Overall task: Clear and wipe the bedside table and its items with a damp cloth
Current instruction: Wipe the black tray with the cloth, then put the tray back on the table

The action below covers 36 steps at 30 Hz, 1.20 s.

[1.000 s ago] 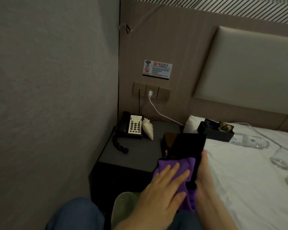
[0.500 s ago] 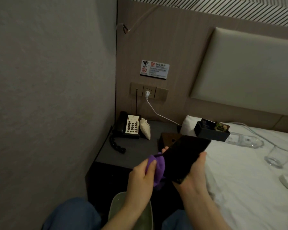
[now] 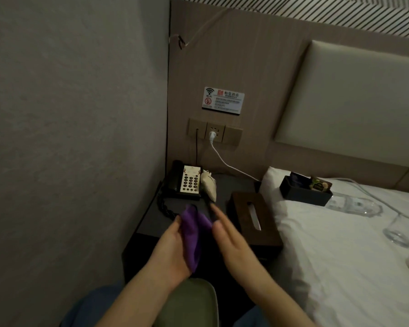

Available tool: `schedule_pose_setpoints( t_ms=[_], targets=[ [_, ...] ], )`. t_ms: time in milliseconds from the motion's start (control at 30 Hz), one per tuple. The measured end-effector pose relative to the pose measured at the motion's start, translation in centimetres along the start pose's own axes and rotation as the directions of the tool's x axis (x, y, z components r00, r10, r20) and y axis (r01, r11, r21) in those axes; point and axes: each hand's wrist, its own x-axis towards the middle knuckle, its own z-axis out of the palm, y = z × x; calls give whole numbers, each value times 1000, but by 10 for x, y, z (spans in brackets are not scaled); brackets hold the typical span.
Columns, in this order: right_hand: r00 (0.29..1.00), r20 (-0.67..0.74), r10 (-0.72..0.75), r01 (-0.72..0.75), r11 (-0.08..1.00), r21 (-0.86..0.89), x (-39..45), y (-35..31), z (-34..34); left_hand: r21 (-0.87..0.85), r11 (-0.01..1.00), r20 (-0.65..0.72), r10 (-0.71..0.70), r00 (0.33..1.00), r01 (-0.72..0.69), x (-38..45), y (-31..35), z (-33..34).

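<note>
Two hands are seen above the dark, matte bedside table [image 3: 175,223]: the soft purple cloth [image 3: 192,234] is gripped by the left hand [image 3: 172,251], while a thin, flat black object [image 3: 210,208], seen edge-on, is held against the straight fingers of the right hand [image 3: 232,241]. Half a second earlier, that glossy slab was tilted broadside to the camera. Behind them lie a keypad telephone [image 3: 184,181] and a wooden tissue box [image 3: 253,213].

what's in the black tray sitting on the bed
The black tray on the bed holds small packets: a dark bluish one at its left end, a green-labelled one at its right. Its near wall hides whatever lies lower inside.
</note>
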Motion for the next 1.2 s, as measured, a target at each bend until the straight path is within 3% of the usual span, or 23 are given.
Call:
schedule_pose_setpoints(
  t_ms=[67, 133, 267, 367, 567, 700, 833, 967, 1033, 1200],
  targets=[
    [995, 93, -26, 53, 952, -300, 7, 11, 6, -28, 1000, -14, -8, 1000, 8, 2, 4, -4],
    [988, 153, 29, 60, 838, -542, 18, 25, 5, -15, 1000, -46, -24, 999, 23, 8, 11, -14],
    [976, 214, 46, 128, 673, -728, 54, 43, 0, -13, 1000, -69, -25, 997, 25, 26, 37, -34],
    [970, 228, 85, 127, 623, -772, 93, 54, -8, 23, 996, -180, 85, 980, -82, 55, 58, -36],
    [929, 346, 128, 250, 472, -846, 169, 69, -23, 221, 975, -358, 108, 928, -28, 130, 80, -43],
    [898, 406, 167, 292, 465, -836, 212, 90, -35, 150, 987, -398, 117, 910, -61, 177, 77, -50],
    [882, 407, 238, 244, 508, -826, 249, 119, -40, 73, 992, -420, 121, 900, -99, 218, 74, -57],
    [872, 392, 294, 203, 512, -835, 275, 142, -40, 213, 930, -568, 367, 736, -299, 244, 81, -63],
    [867, 386, 316, 185, 516, -837, 282, 153, -40, 267, 900, -572, 436, 695, -344, 250, 86, -67],
    [847, 382, 370, 167, 497, -851, 295, 169, -44, 370, 889, -472, 430, 769, -270, 261, 84, -70]
  ],
)
